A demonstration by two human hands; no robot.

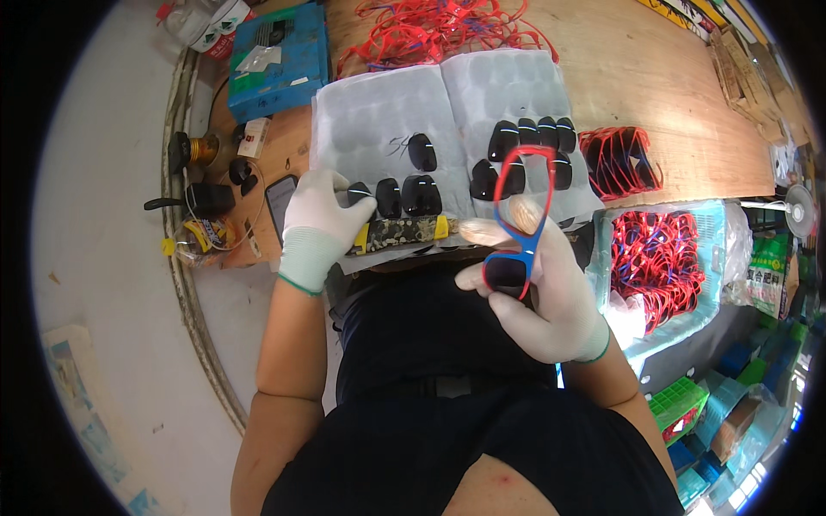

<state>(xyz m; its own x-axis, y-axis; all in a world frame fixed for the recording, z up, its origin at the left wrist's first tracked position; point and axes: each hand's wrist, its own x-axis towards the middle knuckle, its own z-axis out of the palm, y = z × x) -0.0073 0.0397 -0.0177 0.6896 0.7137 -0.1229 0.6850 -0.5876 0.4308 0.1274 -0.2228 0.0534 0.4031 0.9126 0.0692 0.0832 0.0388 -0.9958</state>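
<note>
My right hand [557, 314], in a white glove, grips a red and blue glasses frame [528, 244] held upright above my lap. A dark lens [506, 273] fills its lower opening; the upper opening shows no dark lens. At the left end of a row of loose lenses [422, 196], my gloved left hand [317, 215] closes thumb and fingers about one dark lens [358, 192]. These lenses lie on white paper sheets [370, 112] spread over the table's near side. More dark lenses [525, 132] sit on the right sheet, partly behind the held frame.
Red frames [456, 30] pile up at the back. A row of red glasses with dark lenses [621, 162] stands to the right, above a light blue crate [712, 258] of frames. On the left are a blue box [280, 64], a phone [280, 199] and a black device [206, 200].
</note>
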